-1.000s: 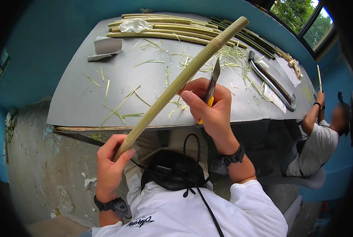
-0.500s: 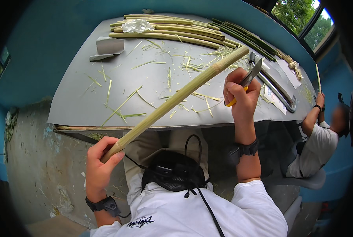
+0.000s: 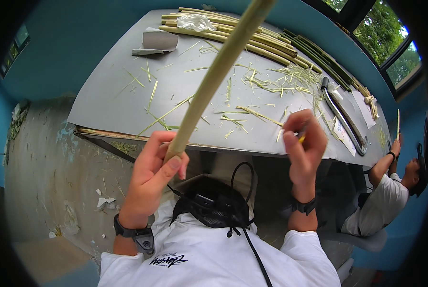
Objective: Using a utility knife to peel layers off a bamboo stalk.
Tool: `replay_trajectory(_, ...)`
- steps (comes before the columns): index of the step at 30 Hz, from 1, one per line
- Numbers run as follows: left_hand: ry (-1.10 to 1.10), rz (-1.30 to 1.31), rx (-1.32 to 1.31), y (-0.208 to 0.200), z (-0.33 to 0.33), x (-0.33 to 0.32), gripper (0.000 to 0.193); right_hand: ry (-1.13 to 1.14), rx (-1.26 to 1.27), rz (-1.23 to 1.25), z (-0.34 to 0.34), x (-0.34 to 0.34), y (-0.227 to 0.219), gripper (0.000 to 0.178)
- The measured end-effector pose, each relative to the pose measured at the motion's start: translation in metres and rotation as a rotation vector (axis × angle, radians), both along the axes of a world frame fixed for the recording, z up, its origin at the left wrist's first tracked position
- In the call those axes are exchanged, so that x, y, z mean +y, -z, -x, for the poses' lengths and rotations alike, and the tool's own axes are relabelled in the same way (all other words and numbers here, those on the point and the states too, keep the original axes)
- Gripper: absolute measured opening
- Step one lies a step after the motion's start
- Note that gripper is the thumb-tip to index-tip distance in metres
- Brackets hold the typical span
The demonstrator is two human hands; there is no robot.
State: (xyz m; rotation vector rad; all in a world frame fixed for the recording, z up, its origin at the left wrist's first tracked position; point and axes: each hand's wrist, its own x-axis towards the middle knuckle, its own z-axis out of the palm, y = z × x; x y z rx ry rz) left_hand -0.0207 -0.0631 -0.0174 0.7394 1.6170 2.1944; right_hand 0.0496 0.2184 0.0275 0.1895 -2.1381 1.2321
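Left hand (image 3: 148, 178) closed on pole (image 3: 213, 79); right hand (image 3: 305, 152) curled round knife (image 3: 302, 137).
I see the pole's lower end between left thumb and fingers, its shaft slanting up over the grey table (image 3: 109, 103); the knife is mostly hidden, a yellow part showing at the right fingers. Left to right: blue wall (image 3: 63, 57), shavings (image 3: 256, 115), saw (image 3: 341, 115), window (image 3: 379, 36). Dark lettering marks the white shirt (image 3: 252, 263); the label (image 3: 344, 137) beside the saw is too small to read.

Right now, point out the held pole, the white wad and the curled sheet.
Held pole (image 3: 217, 75): head view, mid-shaft.
White wad (image 3: 194, 22): head view, middle of its crumpled top.
Curled sheet (image 3: 160, 41): head view, outer curved face.
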Motion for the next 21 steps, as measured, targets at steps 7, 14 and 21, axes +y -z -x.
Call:
replay_trajectory(7, 0.137, 0.039, -0.232, -0.025, -0.005, 0.025, 0.036, -0.342, -0.244, -0.249, 0.009, -0.039, 0.004, 0.024)
replay_trajectory(14, 0.050, 0.110, 0.064, -0.016, -0.004, 0.031, 0.038, -0.355, -0.291, -0.349, 0.012, -0.043, 0.003, 0.018)
replay_trajectory(21, -0.091, 0.233, 0.156, -0.017, -0.007, 0.037, 0.041, -0.334, -0.295, -0.341, 0.011, -0.047, 0.001, 0.017)
